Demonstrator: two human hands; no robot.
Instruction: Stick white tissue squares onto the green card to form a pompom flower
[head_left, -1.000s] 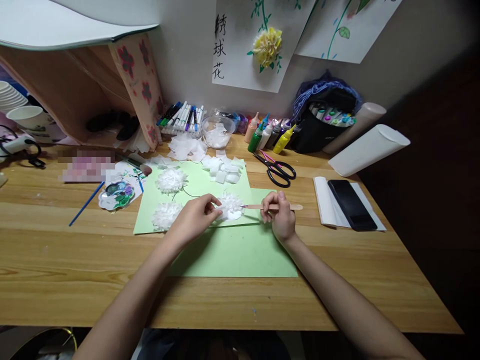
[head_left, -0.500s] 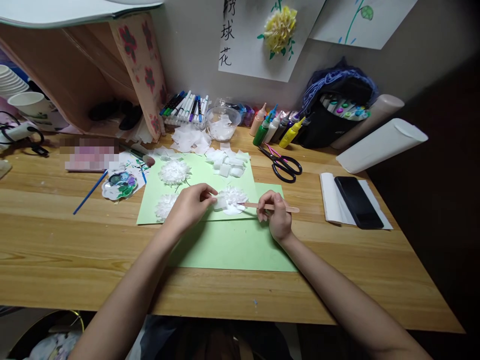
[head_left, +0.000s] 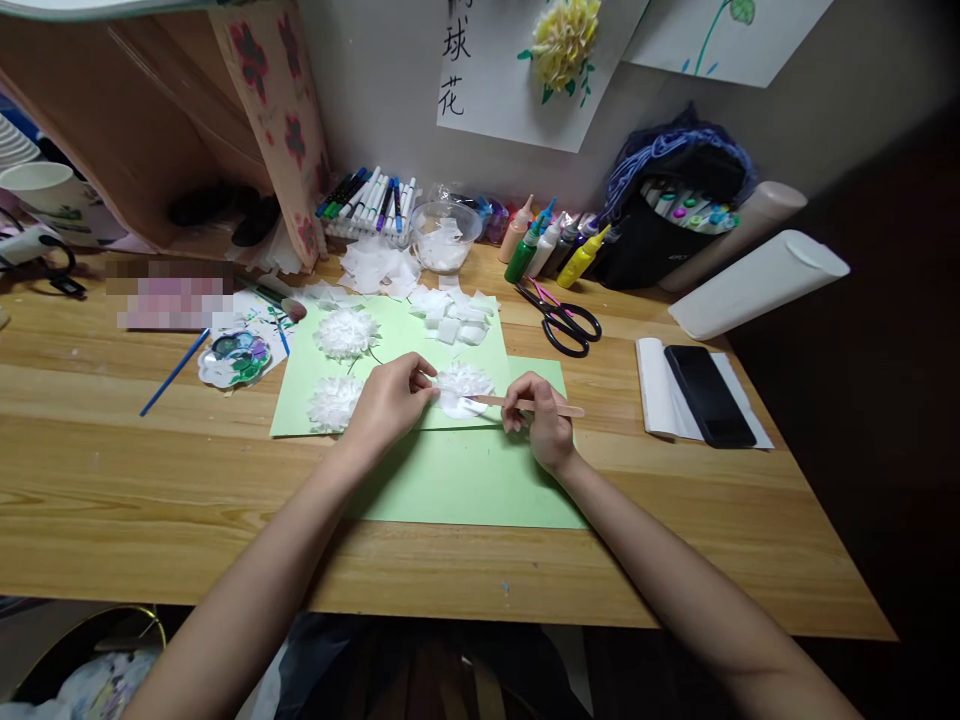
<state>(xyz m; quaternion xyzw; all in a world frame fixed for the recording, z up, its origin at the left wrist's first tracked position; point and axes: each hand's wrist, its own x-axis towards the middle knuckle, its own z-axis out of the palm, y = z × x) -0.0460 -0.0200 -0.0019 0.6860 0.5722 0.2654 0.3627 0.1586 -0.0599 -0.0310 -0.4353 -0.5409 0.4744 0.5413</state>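
My right hand (head_left: 541, 420) is closed around a flat wooden craft stick (head_left: 564, 410). The stick's tip rests at the white round base under a white paper flower (head_left: 463, 380). Beside that flower on the left, my left hand (head_left: 394, 400) pinches a small white paper piece, mostly hidden by the fingertips. Two more white paper flowers, an upper one (head_left: 346, 331) and a lower one (head_left: 331, 403), lie on the light green sheet (head_left: 397, 325). A pile of white paper squares (head_left: 452, 318) sits at its upper right. A second green sheet (head_left: 465, 480) lies underneath.
Black-handled scissors (head_left: 566, 325), glue or paint bottles (head_left: 521, 250) and a clear bowl (head_left: 447, 240) stand behind. At the right are a phone (head_left: 709, 395) on white tissue and a white container (head_left: 757, 285). A paint palette (head_left: 234, 358) and blue brush (head_left: 174, 373) lie left.
My left hand has brought the paper piece against the flower's left side, where less of it shows. The stick tip has shifted slightly left. The whole view has moved a little.
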